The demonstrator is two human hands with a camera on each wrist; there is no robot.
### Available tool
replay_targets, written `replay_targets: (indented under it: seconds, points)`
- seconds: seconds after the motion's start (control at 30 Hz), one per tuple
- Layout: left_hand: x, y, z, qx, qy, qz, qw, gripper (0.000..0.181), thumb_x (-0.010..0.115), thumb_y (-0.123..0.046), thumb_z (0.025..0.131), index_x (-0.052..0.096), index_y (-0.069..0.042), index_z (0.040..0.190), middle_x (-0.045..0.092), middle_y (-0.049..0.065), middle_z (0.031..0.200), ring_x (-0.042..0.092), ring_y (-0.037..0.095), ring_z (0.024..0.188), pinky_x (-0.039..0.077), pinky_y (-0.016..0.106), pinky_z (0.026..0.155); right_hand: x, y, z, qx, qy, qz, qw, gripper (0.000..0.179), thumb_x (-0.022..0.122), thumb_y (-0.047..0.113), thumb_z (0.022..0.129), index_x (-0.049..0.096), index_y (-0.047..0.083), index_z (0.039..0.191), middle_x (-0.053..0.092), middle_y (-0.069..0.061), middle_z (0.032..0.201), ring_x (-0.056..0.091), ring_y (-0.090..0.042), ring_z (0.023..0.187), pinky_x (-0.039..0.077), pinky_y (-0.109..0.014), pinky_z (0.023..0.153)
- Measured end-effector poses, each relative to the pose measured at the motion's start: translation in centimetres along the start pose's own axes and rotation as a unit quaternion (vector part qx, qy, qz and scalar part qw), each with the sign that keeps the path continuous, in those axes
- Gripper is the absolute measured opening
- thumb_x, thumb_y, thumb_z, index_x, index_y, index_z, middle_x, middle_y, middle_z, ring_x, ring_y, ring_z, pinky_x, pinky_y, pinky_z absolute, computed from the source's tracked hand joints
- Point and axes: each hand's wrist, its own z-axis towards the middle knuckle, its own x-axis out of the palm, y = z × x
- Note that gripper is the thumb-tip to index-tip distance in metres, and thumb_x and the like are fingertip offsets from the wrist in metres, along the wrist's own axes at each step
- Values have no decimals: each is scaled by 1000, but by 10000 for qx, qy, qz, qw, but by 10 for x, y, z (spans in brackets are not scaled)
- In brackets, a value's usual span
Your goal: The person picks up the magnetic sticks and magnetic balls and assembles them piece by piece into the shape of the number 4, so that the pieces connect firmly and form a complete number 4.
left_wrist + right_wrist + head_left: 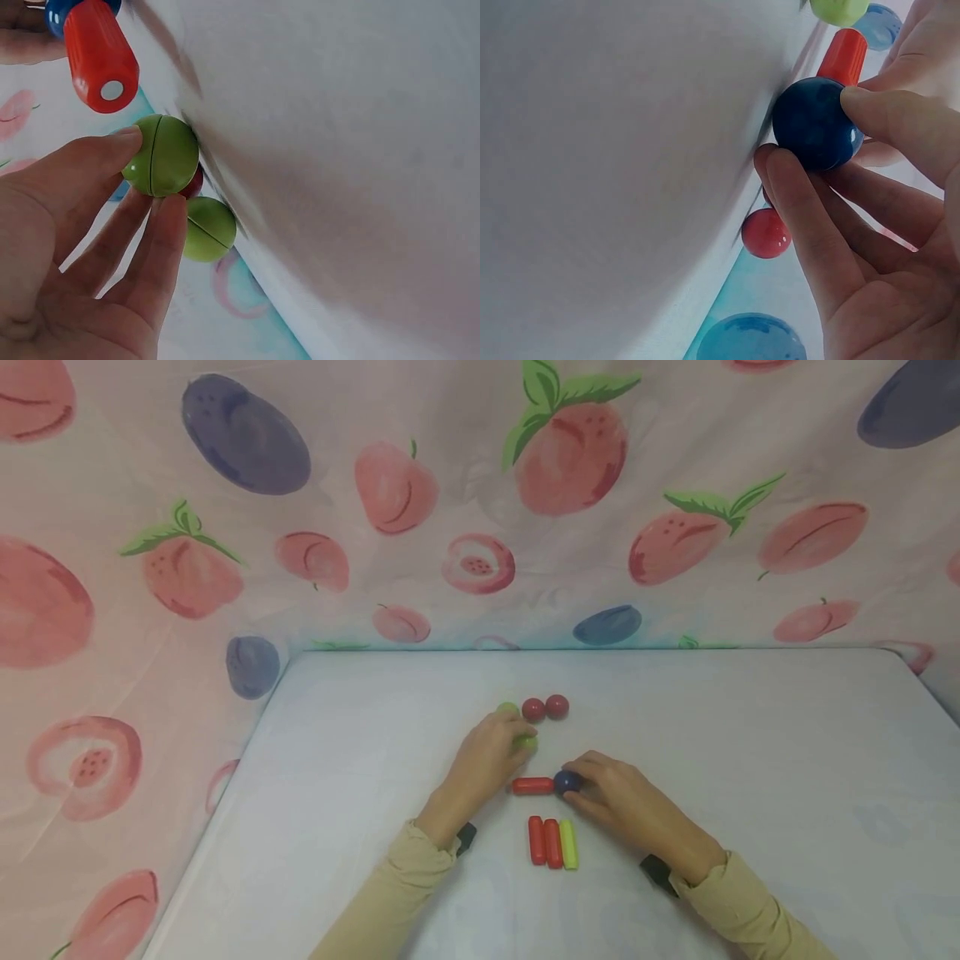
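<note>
Between thumb and fingertips, my left hand (487, 752) pinches a green ball (161, 155) with a seam round it. Just behind it lies a second green ball (210, 229), beside two dark red balls (545, 707). My right hand (626, 793) pinches a dark blue ball (817, 124) at the right end of a red stick (533, 786) lying sideways on the table. Ball and stick touch end to end; whether they are joined I cannot tell. In the left wrist view the stick's near end shows a pale round spot.
Nearer the front, two red sticks (544, 842) and a yellow-green stick (569, 844) lie side by side on the white table (750, 735). A fruit-patterned cloth (465, 460) hangs behind the table's back edge and along its left side.
</note>
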Motion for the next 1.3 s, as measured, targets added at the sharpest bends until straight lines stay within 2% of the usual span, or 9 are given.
replay_targets:
  seconds: [0.5,0.83,1.3]
  points:
    - [-4,4,-7,-283,129,-123,9994,29,74,-16,89,72,-14,118,68,1,116,61,17,112,52,30,98,-1,0,-1,-74,-38,-25,10000,37,79,20,85,69,5,117,70,-4,107,67,-21,99,57,-40,90]
    - [-6,9,-13,-262,114,-223,9993,26,75,-15,88,73,-13,115,70,0,113,63,17,108,52,30,97,-1,-1,-1,-146,-82,18,9999,35,78,18,85,70,4,116,70,-4,106,68,-20,98,57,-40,89]
    - [-14,13,-25,-427,197,-214,9987,27,76,-14,87,74,-13,114,70,0,106,64,15,101,55,29,91,-1,-1,0,-62,-61,72,9999,34,78,20,85,70,5,116,71,-4,107,68,-22,100,57,-42,91]
